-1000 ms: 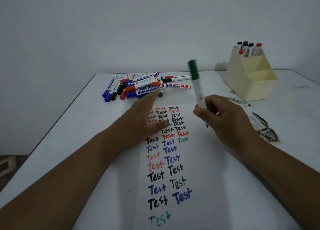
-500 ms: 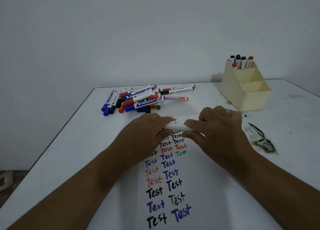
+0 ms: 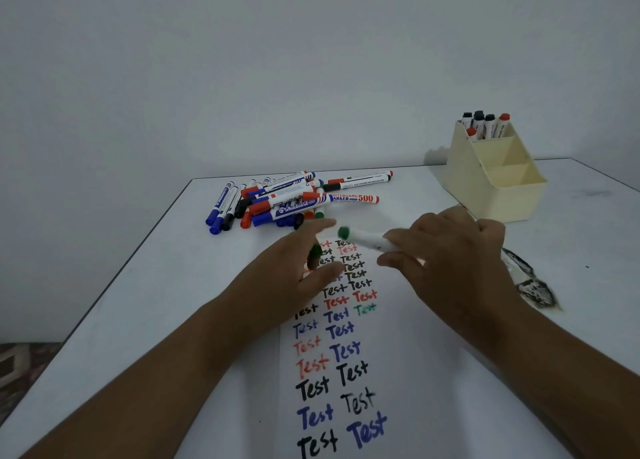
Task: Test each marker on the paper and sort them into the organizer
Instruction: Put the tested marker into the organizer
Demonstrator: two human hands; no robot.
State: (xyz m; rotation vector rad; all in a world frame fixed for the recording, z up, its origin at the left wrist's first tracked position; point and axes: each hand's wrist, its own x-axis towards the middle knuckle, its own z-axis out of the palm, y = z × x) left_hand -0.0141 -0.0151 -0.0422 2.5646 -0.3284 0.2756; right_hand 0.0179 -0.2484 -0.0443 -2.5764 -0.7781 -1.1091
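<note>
So the person is sitting somewhere in the middle of this job, going by how things are lying: the paper [image 3: 398, 354] is already filling up with rows of "Test" scribbles in black, blue, red and a little green, and the cream organizer [image 3: 498, 188] at the far right of the tabletop [image 3: 121, 302] is holding only a handful of markers in its back compartment (black and red caps, the two front compartments are looking bare). A good-sized marker pile [image 3: 287, 199] is still waiting at the far edge, so most of the sorting is looking undone. Right now the right hand [image 3: 450, 250] is gripping the white barrel of the green marker [image 3: 367, 240] just above the top of the paper, fingers wrapped round it, green end pointing left. The left hand [image 3: 294, 268] is hovering just apart from it with fingers fairly spread, and there's a green cap [image 3: 315, 256] tucked against them, though it's too blurry to say how it's being held. Compared to half a second back, when both hands were clamped together on the marker, they're now pulling apart and the cap is coming off.
</note>
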